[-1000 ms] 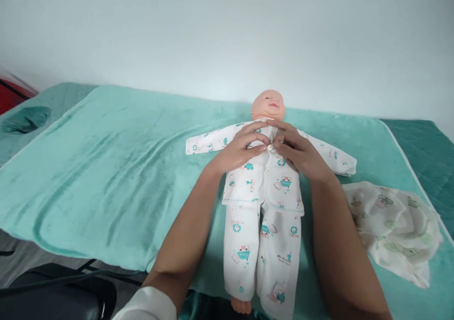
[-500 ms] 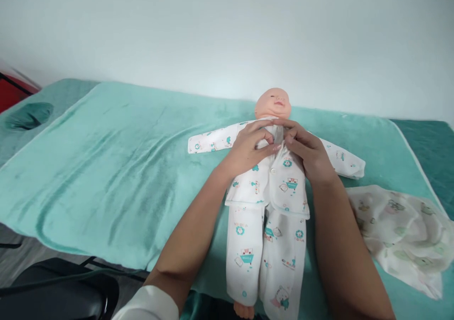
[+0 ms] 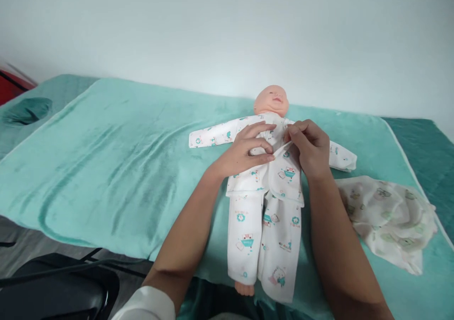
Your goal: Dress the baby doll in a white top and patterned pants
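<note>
A baby doll [image 3: 272, 100] lies on its back, dressed in a white printed jacket [image 3: 286, 173] and matching trousers [image 3: 244, 235]. Its arms stretch out to both sides in the sleeves. My right hand [image 3: 312, 145] pinches the jacket's front edge at the chest and draws it up and to the right. My left hand [image 3: 246, 150] rests on the other front panel, fingers apart and curved, with the thumb and fingertips close to the opening. Any button or snap beneath my fingers is hidden.
A crumpled, thin printed cloth [image 3: 390, 220] lies to the right of the doll. Turquoise blanket [image 3: 106, 168] covers the padded bed, which has a dark oval opening [image 3: 26, 111] at its left end. A black chair [image 3: 56, 287] stands at the lower left, and a white wall [image 3: 213, 36] rises behind.
My right hand has moved a little right, lifting the jacket's front edge away from the chest. My left hand stays on the jacket, its fingertips now apart from the right hand's.
</note>
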A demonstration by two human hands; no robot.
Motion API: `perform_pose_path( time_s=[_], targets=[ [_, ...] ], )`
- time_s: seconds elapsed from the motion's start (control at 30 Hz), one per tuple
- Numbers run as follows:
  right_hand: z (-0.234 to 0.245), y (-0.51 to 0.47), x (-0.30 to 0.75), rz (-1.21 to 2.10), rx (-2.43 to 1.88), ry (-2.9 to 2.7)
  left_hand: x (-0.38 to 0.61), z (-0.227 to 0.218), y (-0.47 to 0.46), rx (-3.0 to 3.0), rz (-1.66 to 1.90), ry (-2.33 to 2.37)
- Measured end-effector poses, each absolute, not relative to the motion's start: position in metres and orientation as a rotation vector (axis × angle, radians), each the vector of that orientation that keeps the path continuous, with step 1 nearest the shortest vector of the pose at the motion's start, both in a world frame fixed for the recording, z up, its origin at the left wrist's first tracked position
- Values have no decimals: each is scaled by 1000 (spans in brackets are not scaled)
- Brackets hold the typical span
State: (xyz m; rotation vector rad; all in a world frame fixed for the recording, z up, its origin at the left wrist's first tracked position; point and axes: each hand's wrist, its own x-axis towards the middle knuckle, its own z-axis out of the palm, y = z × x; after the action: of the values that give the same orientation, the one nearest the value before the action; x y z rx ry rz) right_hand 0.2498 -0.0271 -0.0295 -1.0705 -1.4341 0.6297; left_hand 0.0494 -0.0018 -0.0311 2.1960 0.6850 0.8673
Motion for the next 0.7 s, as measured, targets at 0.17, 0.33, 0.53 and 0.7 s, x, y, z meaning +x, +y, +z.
perform_pose_path(
  time_s=[0.17, 0.33, 0.53, 0.7],
  targets=[
    [-24, -49, 241, 452, -1168, -1708, 40, -33, -7, 2229, 785, 642],
    [-32, -64, 242, 422, -1133, -1776, 38, -36, -6, 2197, 808, 584],
    [-43, -67, 246, 576, -1115, -1720, 40, -37, -6, 2206, 831, 610],
    [-46, -66, 247, 624, -1123, -1676, 46, -35, -10, 2267, 818, 684]
  ],
)
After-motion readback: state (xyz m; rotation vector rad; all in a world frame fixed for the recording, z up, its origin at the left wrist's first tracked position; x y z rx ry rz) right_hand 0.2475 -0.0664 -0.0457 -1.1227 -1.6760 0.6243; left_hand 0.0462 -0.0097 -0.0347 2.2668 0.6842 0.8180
